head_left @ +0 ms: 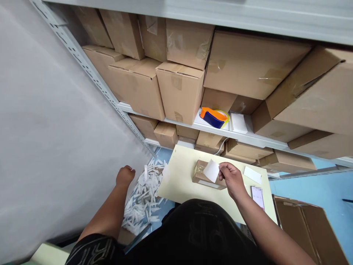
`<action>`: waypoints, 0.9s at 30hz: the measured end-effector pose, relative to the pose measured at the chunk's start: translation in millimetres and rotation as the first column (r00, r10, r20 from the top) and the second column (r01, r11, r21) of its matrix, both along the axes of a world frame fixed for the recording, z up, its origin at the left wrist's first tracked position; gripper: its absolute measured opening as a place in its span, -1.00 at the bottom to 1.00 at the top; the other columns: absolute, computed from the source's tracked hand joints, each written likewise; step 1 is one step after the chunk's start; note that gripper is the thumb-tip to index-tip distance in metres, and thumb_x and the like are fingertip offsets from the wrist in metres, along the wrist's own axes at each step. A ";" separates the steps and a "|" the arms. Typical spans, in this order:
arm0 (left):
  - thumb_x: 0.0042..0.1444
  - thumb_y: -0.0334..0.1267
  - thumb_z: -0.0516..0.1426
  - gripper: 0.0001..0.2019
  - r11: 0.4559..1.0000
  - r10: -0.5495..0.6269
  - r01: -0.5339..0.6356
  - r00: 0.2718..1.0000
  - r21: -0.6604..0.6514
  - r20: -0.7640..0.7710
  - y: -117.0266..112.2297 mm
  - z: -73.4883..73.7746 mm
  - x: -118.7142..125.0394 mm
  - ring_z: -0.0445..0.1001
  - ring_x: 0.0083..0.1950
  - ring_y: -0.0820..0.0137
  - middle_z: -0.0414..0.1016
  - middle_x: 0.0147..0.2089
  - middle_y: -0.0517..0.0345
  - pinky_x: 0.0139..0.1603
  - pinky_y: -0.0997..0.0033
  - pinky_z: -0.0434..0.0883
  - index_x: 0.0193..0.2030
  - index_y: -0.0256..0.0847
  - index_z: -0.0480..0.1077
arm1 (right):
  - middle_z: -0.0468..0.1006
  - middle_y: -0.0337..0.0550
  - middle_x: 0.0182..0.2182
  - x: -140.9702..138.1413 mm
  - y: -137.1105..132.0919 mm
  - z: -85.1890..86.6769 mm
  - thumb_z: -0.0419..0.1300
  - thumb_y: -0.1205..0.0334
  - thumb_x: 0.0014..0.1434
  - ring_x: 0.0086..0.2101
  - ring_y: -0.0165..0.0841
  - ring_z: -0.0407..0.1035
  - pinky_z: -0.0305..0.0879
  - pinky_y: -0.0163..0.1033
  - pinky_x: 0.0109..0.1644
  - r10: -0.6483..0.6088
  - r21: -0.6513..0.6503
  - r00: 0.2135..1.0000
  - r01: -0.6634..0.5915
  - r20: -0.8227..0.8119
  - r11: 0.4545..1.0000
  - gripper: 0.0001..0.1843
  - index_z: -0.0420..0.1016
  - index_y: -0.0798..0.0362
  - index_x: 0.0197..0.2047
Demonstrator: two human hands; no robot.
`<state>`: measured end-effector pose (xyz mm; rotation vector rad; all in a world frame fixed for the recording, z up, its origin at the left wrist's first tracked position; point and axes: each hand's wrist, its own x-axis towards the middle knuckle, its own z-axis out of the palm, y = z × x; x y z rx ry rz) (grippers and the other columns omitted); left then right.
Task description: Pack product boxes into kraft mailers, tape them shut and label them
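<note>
My right hand (231, 178) is closed, pinching a small white label (211, 170) by its right edge between thumb and fingers. The label hangs over a small taped cardboard box (202, 176) on the pale yellow table; whether it touches the box I cannot tell. A white label strip (209, 184) shows on the box's near side. My left hand (125, 176) is held out to the left of the table, fingers curled shut, with nothing showing in them. Below and beside it lies a heap of white paper scraps (145, 200).
A phone (257, 198) and a white stack (252, 174) lie on the table's right (179, 176). Shelves behind hold many cardboard boxes (179, 92), an orange and blue tape dispenser (213, 117) and a white block (238, 123). A large carton (309, 224) stands right; a grey wall (55, 129) left.
</note>
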<state>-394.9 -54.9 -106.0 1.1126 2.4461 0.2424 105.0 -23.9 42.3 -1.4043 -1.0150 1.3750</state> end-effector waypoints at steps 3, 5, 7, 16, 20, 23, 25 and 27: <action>0.08 -0.21 0.09 -0.82 0.980 -0.106 0.099 0.994 0.172 0.033 12.0 8.9 40.3 0.51 0.01 0.13 0.58 -0.10 -0.07 0.01 0.30 0.37 -0.26 -0.21 0.46 | 0.48 -0.32 -0.58 3.6 -2.0 -2.0 0.35 0.01 0.13 -0.54 -0.42 0.29 0.23 -0.30 -0.39 -0.013 -0.004 1.000 0.012 -0.014 1.000 -0.76 0.57 0.01 -0.36; 0.11 -0.17 0.10 -0.82 0.938 -0.268 0.206 0.941 0.278 0.207 19.2 22.0 85.1 0.52 -0.06 0.20 0.61 -0.16 0.03 0.02 0.33 0.38 -0.30 -0.17 0.49 | 0.48 -0.32 -0.57 5.7 -2.6 -3.9 0.36 0.00 0.14 -0.54 -0.42 0.30 0.24 -0.30 -0.39 -0.001 0.002 1.000 0.001 -0.003 1.000 -0.74 0.57 0.01 -0.36; 0.12 -0.10 0.14 -0.80 0.898 -0.402 0.270 0.824 0.347 0.400 24.2 39.0 136.9 0.54 -0.16 0.23 0.61 -0.25 0.10 -0.06 0.34 0.40 -0.30 -0.16 0.52 | 0.48 -0.32 -0.58 7.9 -2.7 -5.6 0.37 -0.03 0.14 -0.55 -0.42 0.30 0.23 -0.30 -0.41 0.028 0.005 0.999 -0.028 0.020 1.000 -0.72 0.57 0.02 -0.35; 0.13 0.09 0.21 -0.62 0.945 -0.324 0.083 0.339 0.315 0.883 47.8 87.4 281.7 0.45 -0.43 0.44 0.50 -0.40 0.13 -0.41 0.46 0.34 -0.34 -0.26 0.48 | 0.66 -0.13 -0.36 30.0 -9.5 -4.7 0.34 -0.09 0.18 -0.33 -0.27 0.50 0.42 -0.19 -0.19 0.075 0.132 0.966 -0.110 0.247 0.985 -0.67 0.67 0.01 -0.24; 0.10 0.09 0.23 -0.61 0.980 -0.192 -0.003 0.245 0.199 0.950 54.7 93.0 292.9 0.46 -0.47 0.45 0.49 -0.41 0.13 -0.47 0.48 0.32 -0.29 -0.27 0.48 | 0.70 -0.10 -0.18 43.2 -16.9 -7.8 0.35 -0.04 0.16 -0.23 -0.23 0.55 0.46 -0.16 -0.13 -0.012 0.229 0.962 -0.052 0.271 0.972 -0.72 0.70 -0.03 -0.19; 0.12 0.17 0.17 -0.56 0.993 -0.111 -0.032 0.159 0.117 0.981 54.0 98.4 301.2 0.46 -0.51 0.43 0.48 -0.45 0.12 -0.49 0.46 0.32 -0.30 -0.26 0.45 | 0.69 -0.12 -0.23 52.8 -21.8 -10.7 0.34 0.01 0.16 -0.27 -0.26 0.54 0.46 -0.17 -0.15 -0.061 0.268 0.957 -0.018 0.285 0.963 -0.75 0.70 -0.04 -0.18; 0.11 0.18 0.16 -0.56 0.992 -0.119 -0.031 0.145 0.125 0.982 51.5 101.4 308.6 0.46 -0.51 0.42 0.49 -0.46 0.12 -0.48 0.45 0.33 -0.34 -0.24 0.42 | 0.68 -0.14 -0.26 59.3 -24.3 -13.2 0.34 0.04 0.16 -0.28 -0.27 0.52 0.46 -0.17 -0.15 -0.078 0.276 0.952 -0.007 0.295 0.961 -0.77 0.69 -0.04 -0.17; 0.08 0.11 0.21 -0.62 0.981 -0.192 0.004 0.205 0.196 0.960 48.8 103.6 316.2 0.45 -0.50 0.42 0.48 -0.49 0.16 -0.45 0.45 0.34 -0.37 -0.22 0.40 | 0.66 -0.15 -0.28 65.8 -26.1 -16.9 0.33 0.05 0.16 -0.29 -0.28 0.51 0.46 -0.17 -0.16 -0.093 0.282 0.949 0.004 0.303 0.959 -0.77 0.69 -0.04 -0.17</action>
